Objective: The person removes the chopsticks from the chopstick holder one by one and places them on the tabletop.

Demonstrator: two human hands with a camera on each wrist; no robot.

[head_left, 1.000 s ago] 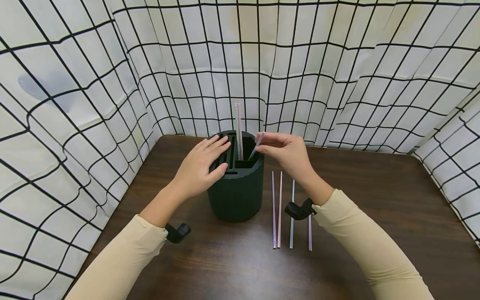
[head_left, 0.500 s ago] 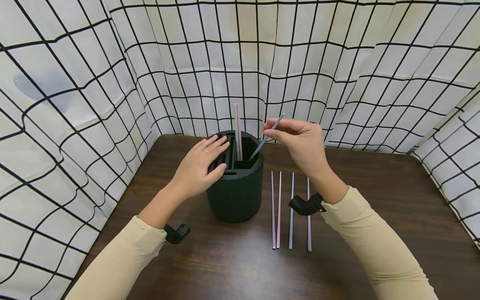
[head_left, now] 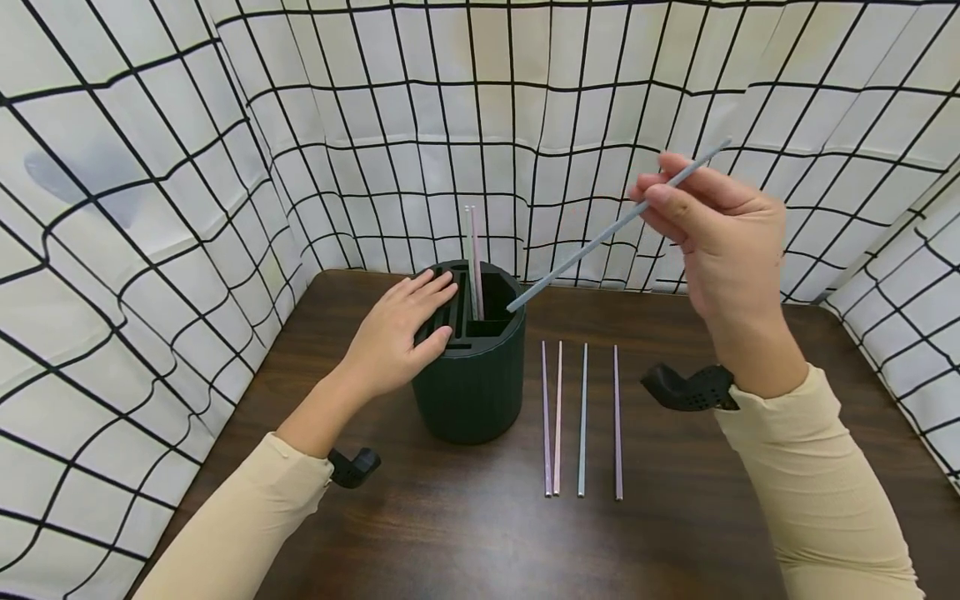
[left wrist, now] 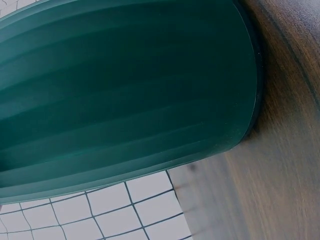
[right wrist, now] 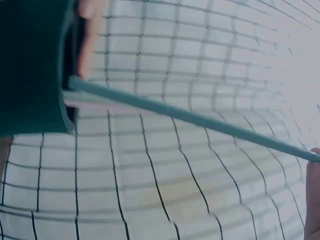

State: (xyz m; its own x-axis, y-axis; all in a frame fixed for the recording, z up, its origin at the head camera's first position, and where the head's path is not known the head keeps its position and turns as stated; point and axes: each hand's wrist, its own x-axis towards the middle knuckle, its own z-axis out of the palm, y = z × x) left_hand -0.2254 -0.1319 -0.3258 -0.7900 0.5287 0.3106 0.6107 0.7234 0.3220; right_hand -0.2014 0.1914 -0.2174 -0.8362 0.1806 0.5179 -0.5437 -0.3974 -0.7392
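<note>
My right hand (head_left: 723,221) pinches a blue-grey chopstick (head_left: 600,240) near its upper end, raised over the table. The chopstick slants down to the left, its lower tip right at the rim of a dark green utensil holder (head_left: 471,392). In the right wrist view the same chopstick (right wrist: 190,116) runs from the holder's mouth to my fingertips. My left hand (head_left: 397,333) rests flat on the holder's slotted top, fingers spread. A pale chopstick and a pink chopstick (head_left: 477,267) stand upright in the holder's open compartment. The holder's ribbed side (left wrist: 125,90) fills most of the left wrist view.
Right of the holder, a purple chopstick (head_left: 546,417), a pink chopstick (head_left: 558,417), a blue chopstick (head_left: 582,421) and another purple chopstick (head_left: 617,421) lie on the brown wooden table (head_left: 465,533). White grid-patterned curtains (head_left: 600,108) surround the table's back and sides.
My right hand has moved up and to the right, drawing the blue-grey chopstick out of the holder's compartment. My left hand has stayed on the holder.
</note>
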